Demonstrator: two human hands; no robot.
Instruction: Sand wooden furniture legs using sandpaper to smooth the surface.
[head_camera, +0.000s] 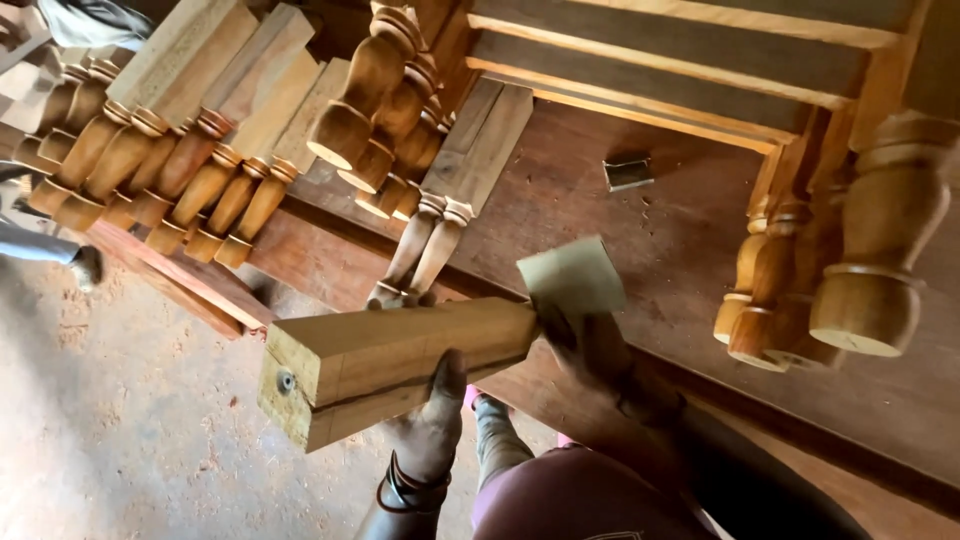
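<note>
The right hand (600, 355) blurs, its grip pressing sandpaper (572, 277) on a squared, pale furniture leg (400, 360) with an end bolt; the left hand (432, 420) clasps it beneath, beside the table (640, 230).

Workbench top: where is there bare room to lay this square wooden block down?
Bare patch on the workbench: between the pair of slim turned legs and the varnished legs at right, apart from a small metal piece. The far left is crowded with the row of turned legs. Left hand grips the block; right hand holds sandpaper.
</note>
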